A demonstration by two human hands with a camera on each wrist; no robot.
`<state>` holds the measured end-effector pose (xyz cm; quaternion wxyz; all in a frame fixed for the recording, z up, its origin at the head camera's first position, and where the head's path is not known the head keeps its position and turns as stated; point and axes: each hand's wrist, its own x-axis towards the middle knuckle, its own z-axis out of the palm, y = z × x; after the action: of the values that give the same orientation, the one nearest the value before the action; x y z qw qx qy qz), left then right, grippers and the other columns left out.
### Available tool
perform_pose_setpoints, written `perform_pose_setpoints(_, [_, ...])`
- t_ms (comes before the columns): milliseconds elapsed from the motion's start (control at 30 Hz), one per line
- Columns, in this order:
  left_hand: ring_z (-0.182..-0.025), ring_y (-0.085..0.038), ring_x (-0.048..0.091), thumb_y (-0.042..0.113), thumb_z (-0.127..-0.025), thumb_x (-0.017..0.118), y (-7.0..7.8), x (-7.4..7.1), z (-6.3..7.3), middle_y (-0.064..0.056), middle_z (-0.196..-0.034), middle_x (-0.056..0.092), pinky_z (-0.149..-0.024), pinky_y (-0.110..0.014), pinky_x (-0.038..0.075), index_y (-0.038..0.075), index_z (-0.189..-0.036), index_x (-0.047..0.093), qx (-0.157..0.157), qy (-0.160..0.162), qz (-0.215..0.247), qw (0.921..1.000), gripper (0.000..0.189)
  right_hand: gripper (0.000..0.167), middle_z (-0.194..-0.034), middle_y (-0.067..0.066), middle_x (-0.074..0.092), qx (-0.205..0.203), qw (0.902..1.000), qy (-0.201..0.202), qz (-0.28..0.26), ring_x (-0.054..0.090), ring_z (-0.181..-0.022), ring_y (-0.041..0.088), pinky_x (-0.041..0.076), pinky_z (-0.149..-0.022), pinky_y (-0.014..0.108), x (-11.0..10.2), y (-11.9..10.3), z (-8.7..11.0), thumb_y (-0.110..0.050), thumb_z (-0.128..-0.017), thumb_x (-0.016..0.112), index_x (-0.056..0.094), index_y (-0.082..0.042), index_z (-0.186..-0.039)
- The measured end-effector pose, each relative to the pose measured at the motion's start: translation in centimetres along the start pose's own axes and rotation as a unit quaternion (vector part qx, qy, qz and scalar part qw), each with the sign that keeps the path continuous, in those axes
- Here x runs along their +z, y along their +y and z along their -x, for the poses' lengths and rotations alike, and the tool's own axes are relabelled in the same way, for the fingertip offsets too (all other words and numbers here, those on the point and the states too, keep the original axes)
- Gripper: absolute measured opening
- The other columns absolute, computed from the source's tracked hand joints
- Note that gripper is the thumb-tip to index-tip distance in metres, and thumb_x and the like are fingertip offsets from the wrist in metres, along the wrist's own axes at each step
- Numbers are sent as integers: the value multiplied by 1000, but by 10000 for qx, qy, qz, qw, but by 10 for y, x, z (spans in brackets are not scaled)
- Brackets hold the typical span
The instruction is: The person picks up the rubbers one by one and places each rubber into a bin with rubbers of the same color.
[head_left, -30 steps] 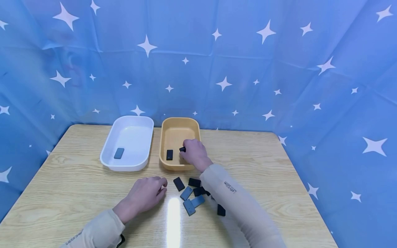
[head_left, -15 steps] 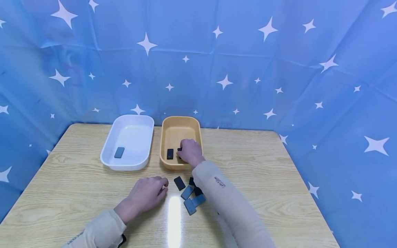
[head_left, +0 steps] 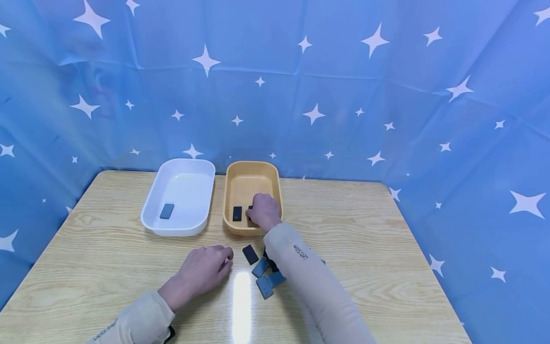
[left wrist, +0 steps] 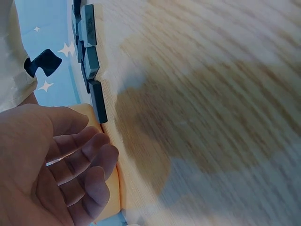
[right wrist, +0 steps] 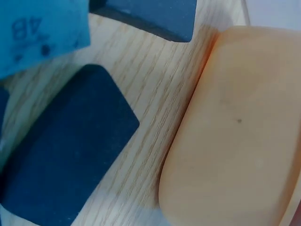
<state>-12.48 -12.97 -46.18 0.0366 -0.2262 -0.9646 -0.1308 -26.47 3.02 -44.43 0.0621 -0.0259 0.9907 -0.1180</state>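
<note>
Pale wooden desk [head_left: 365, 229], seemingly set up for sorting

Nearest was the left hand [head_left: 198, 268], its fingers loosely curled around nothing; whether it touched the desk was unclear. Just to its right lay the loose black block [head_left: 250, 254], with blue-grey blocks [head_left: 264, 287] near it, two of those touching. More pieces were partly covered by the right sleeve [head_left: 301, 267].

Farther on, the right hand [head_left: 265, 211] reached down inside the tan tub [head_left: 242, 231]. It appeared to be pinching a half-hidden black block [head_left: 250, 207], though the fingertips were mostly out of sight. Just beside that piece, the first black block [head_left: 237, 213] lay flat. Left of this tub, the white tub [head_left: 174, 232] held one blue-grey block [head_left: 167, 211].

The step in hand looked like setting down a dark piece among its own colour. The next move probably called for loosening the fingers, lifting over the rim without nudging the neighbour, and returning to the pile.

Behind everything hung a star-printed blue cloth [head_left: 275, 129].
</note>
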Motion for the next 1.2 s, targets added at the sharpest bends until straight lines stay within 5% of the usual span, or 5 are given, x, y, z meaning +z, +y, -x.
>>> perform_pose_setpoints(367, [-59, -7, 51, 24, -86, 69, 2, -1, 1, 11, -69, 57, -50, -28, 38, 21, -80, 63, 24, 91, 7, 10000, 8, 33, -63, -1, 56, 161, 9998, -87, -35, 56, -60, 15, 41, -52, 28, 1, -2, 1, -36, -86, 72, 58, -14, -66])
perform_pose_setpoints(633, [-60, -7, 53, 24, -86, 69, 1, -2, 3, 12, -70, 58, -50, -28, 39, 21, -82, 64, -8, 139, 6, 9999, 7, 26, -69, 2, 59, -138, 9996, 168, 189, 58, -62, 16, 44, -52, 29, -2, -2, 5, -36, -89, 69, 62, -11, -84])
perform_pose_setpoints(867, [-60, -5, 51, 24, -87, 69, 2, -3, 2, 12, -71, 59, -51, -26, 39, 22, -83, 65, -65, 10, 14, 10000, 5, 24, -74, 5, 60, -415, 9989, 198, 19, 58, -65, 19, 46, -56, 32, -26, 3, 12, -35, -93, 64, 61, -12, -87])
perform_pose_setpoints(1067, [-58, -3, 48, 25, -87, 68, 6, -2, 0, 13, -70, 58, -50, -24, 37, 23, -83, 65, 23, -45, 35, 10000, 6, 33, -108, 5, 70, -797, 9965, 255, 38, 66, -83, 21, 55, -76, 38, -48, 12, 29, -36, -94, 63, 66, -12, -116])
perform_pose_setpoints(1200, [-58, -4, 48, 25, -86, 69, 8, -2, 0, 13, -69, 56, -50, -24, 36, 23, -80, 64, 135, 97, -4, 9999, 8, 33, -99, 3, 71, -996, 9944, 332, 151, 63, -75, 17, 54, -72, 36, -60, 19, 42, -35, -94, 64, 66, -12, -118])
